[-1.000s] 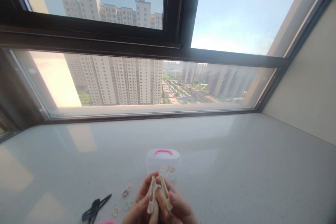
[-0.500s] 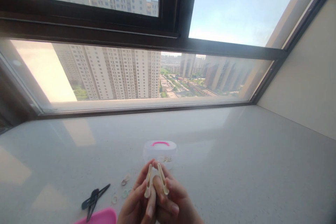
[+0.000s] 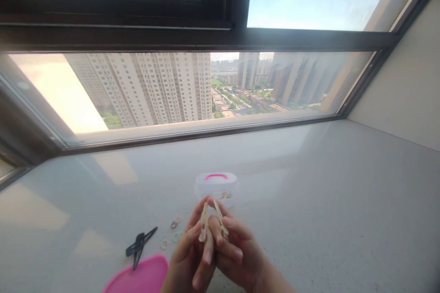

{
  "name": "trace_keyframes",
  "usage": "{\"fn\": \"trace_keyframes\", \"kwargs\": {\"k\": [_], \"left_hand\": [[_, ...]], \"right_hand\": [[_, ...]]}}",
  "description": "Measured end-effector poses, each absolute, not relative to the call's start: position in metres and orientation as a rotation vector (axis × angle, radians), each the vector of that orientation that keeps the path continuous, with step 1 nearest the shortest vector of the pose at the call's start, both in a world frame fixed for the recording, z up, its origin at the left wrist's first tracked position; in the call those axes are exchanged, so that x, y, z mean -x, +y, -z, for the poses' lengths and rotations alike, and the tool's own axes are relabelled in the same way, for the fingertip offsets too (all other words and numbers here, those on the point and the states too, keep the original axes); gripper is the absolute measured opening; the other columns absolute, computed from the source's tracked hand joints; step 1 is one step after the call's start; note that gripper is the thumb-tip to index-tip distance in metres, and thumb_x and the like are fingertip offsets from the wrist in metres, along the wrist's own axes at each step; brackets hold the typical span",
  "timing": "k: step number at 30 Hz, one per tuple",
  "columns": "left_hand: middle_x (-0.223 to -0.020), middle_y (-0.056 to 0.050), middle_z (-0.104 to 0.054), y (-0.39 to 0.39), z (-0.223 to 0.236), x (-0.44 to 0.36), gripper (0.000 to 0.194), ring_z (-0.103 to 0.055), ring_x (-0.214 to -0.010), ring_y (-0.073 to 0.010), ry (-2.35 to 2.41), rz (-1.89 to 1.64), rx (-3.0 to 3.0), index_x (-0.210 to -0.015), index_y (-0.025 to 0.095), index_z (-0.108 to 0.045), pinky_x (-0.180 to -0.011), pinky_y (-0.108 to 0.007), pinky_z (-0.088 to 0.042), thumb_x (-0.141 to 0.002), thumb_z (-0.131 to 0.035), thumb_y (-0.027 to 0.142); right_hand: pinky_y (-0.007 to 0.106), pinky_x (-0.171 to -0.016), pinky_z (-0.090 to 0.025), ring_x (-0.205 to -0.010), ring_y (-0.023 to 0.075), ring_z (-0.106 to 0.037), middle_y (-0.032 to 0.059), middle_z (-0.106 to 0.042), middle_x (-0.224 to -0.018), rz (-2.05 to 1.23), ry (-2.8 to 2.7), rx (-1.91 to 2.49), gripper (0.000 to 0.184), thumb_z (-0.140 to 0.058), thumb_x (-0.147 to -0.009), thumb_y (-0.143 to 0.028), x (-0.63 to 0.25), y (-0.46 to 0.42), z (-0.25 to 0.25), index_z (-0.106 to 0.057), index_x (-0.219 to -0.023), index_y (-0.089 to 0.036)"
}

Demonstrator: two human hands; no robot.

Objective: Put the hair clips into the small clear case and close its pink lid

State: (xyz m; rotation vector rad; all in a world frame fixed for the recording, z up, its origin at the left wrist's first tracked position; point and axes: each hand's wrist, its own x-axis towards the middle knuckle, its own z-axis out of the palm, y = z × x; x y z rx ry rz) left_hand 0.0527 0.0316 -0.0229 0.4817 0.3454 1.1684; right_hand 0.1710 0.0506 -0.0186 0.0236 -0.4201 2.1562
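My left hand (image 3: 187,252) is closed on a slim cream hair clip (image 3: 203,224), pinched between thumb and fingers. A matching cream hair clip (image 3: 220,219) is pinched in my right hand (image 3: 242,245). The two clips stand side by side, leaning toward each other at their upper ends. My hands touch at the fingertips and lower fingers. Just beyond them is a clear plastic box (image 3: 202,187) with a white lid and a pink handle (image 3: 216,176). Small pale items show through its side, too small to name.
Black hair clips (image 3: 139,245) lie crossed at the left, reaching the edge of a pink tray-like piece (image 3: 147,274). Several small hair ties (image 3: 164,243) are scattered beside my left hand. Behind the pale speckled countertop (image 3: 309,192) is a dark-framed window (image 3: 154,39).
The view has shifted, so the box, black clips and pink piece appear further right and higher. Both hands keep their hold, with the two clips in much the same position.
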Motion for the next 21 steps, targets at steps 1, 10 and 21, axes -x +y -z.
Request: {"fn": "trace_keyframes", "kwargs": {"k": [1,10,21], "left_hand": [[-0.051,-0.002,-0.067,0.031,0.023,-0.054,0.036,-0.063,-0.043,-0.0102,0.364,-1.179,-0.462,-0.128,0.027,-0.054,-0.045,-0.014,-0.044,-0.095,-0.04,0.025],[-0.049,-0.003,-0.068,0.031,0.019,-0.056,0.038,-0.052,-0.025,-0.0055,0.262,-1.213,-0.451,-0.128,0.023,-0.055,-0.03,-0.009,-0.034,-0.093,-0.04,0.019],[-0.054,-0.001,-0.065,0.03,0.009,-0.059,0.04,-0.05,-0.026,-0.0039,0.273,-1.248,-0.446,-0.131,0.025,-0.049,-0.03,-0.008,-0.034,-0.095,-0.035,0.019]], "right_hand": [[0.007,-0.027,-0.021,-0.029,-0.0012,-0.022,-0.0022,-0.066,-0.067,-2.156,-0.423,-0.033,0.036,-0.058,-0.082,-0.021,-0.171,0.051,0.019,-0.054,-0.117,-0.017],[0.008,-0.028,-0.021,-0.03,-0.0012,-0.023,-0.0019,-0.065,-0.07,-2.174,-0.474,-0.069,0.032,-0.056,-0.086,-0.021,-0.172,0.052,0.024,-0.05,-0.118,-0.017],[0.008,-0.028,-0.02,-0.03,-0.0026,-0.021,-0.0078,-0.057,-0.064,-2.128,-0.47,-0.057,0.026,-0.065,-0.082,-0.025,-0.17,0.052,0.025,-0.054,-0.103,-0.016]]}}
